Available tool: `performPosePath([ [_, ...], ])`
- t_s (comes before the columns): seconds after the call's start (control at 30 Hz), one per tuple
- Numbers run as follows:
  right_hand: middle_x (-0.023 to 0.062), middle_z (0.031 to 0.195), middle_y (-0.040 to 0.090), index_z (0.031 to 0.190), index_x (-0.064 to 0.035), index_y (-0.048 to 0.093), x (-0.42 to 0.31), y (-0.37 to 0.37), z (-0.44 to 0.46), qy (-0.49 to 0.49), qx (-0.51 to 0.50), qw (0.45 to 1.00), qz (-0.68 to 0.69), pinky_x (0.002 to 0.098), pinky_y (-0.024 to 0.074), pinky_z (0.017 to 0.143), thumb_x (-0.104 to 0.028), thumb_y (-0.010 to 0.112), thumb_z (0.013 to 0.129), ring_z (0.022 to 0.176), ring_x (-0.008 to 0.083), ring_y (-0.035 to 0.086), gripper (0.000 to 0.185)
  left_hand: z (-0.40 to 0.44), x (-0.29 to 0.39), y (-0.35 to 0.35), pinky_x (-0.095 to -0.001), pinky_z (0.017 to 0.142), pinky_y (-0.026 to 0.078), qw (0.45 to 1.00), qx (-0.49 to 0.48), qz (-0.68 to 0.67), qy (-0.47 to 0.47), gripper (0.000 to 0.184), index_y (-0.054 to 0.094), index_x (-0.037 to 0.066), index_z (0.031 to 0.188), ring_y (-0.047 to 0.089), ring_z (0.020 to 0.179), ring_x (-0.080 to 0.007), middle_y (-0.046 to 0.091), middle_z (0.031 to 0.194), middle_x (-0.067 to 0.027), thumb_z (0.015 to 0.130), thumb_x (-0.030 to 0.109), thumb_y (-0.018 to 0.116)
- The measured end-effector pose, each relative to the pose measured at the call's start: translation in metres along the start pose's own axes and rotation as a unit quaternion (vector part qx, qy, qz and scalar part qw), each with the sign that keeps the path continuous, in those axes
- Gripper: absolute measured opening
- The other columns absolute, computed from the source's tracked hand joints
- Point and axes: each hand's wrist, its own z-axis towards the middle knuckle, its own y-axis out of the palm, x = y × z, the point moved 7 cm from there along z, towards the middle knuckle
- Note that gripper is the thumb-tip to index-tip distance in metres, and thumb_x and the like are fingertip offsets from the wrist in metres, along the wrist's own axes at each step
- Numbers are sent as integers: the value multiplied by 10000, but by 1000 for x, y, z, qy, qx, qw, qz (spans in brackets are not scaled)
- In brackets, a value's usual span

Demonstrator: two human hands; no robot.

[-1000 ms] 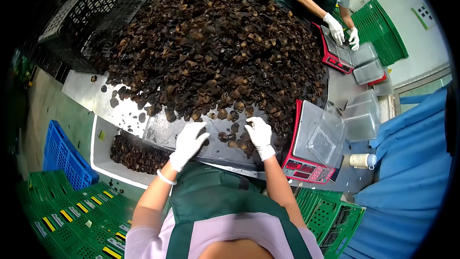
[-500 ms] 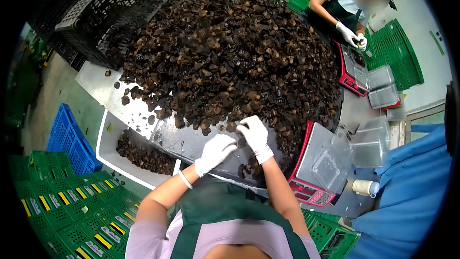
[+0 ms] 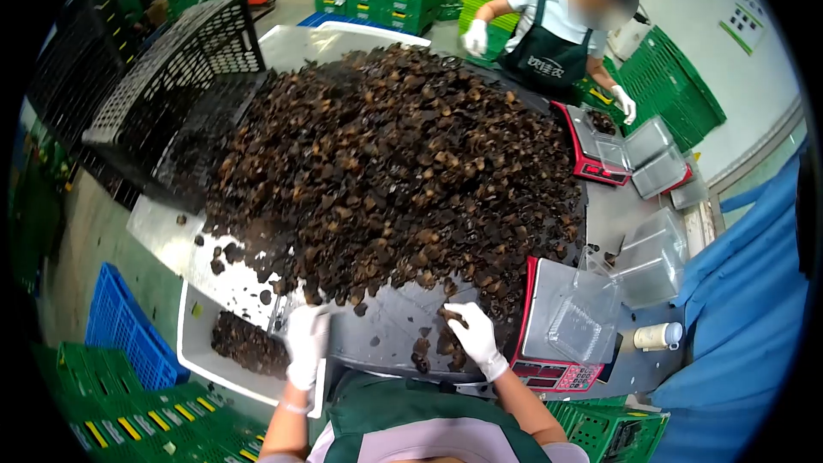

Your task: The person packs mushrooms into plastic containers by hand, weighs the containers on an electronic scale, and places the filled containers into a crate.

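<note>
A big heap of wood ear mushrooms [image 3: 386, 171], dark brown and wet-looking, covers most of the metal table. My right hand [image 3: 476, 334], in a white glove, is at the heap's near edge, its fingers closed on a brownish wood ear mushroom [image 3: 452, 315]. Just below it lies a small group of loose mushroom pieces [image 3: 422, 351]. My left hand [image 3: 307, 343], also gloved, is beside the inner rim of a white bin [image 3: 193, 351] that holds more mushrooms [image 3: 249, 345]. Motion blurs its fingers, so whether they hold anything cannot be made out.
Right of my right hand stands a red scale [image 3: 557, 326] with a clear plastic box [image 3: 583, 326] on it. Stacked clear boxes [image 3: 651, 257] and a bottle [image 3: 657, 337] are beyond. A black crate [image 3: 171, 77] rests at the left. A co-worker [image 3: 549, 43] stands across, near another scale [image 3: 596, 154].
My left hand has moved left to the bin's edge, away from my right hand. The right hand has shifted slightly right. The view has tilted up, and the co-worker's hands have spread apart.
</note>
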Motion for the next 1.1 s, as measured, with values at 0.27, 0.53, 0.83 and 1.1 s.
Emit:
performPosePath([
  [0.27,128,1088,630,1227,-89,595,-31,-15,-2,-48,-81,989,-111,352,463,905,-292,705,796,1024,277,590,488,-13,-105,-74,-430,1046,350,979,19,122,-160,401,549,-16,1232,463,1225,-352,524,1284,-210,851,90,613],
  [0.53,59,1183,632,1278,-13,553,46,-138,103,109,265,896,339,239,442,902,-217,512,946,1022,94,599,391,130,51,35,-409,1089,315,996,-15,-70,52,366,591,59,1226,460,1260,-313,552,1297,-134,860,46,585],
  [0.83,274,1444,327,1439,-196,373,98,-75,143,106,201,961,-156,455,330,1068,-356,825,652,1296,445,351,922,143,134,199,-389,1062,365,953,-130,-143,232,615,447,48,1361,458,1259,-314,441,1408,-161,803,124,694],
  [1.1,138,1279,514,1337,-189,507,57,-46,121,30,160,981,-108,402,402,996,-205,791,668,1153,331,486,727,135,131,209,-376,983,423,938,-256,-158,171,633,452,56,1338,516,1159,-324,505,1314,-160,762,112,708],
])
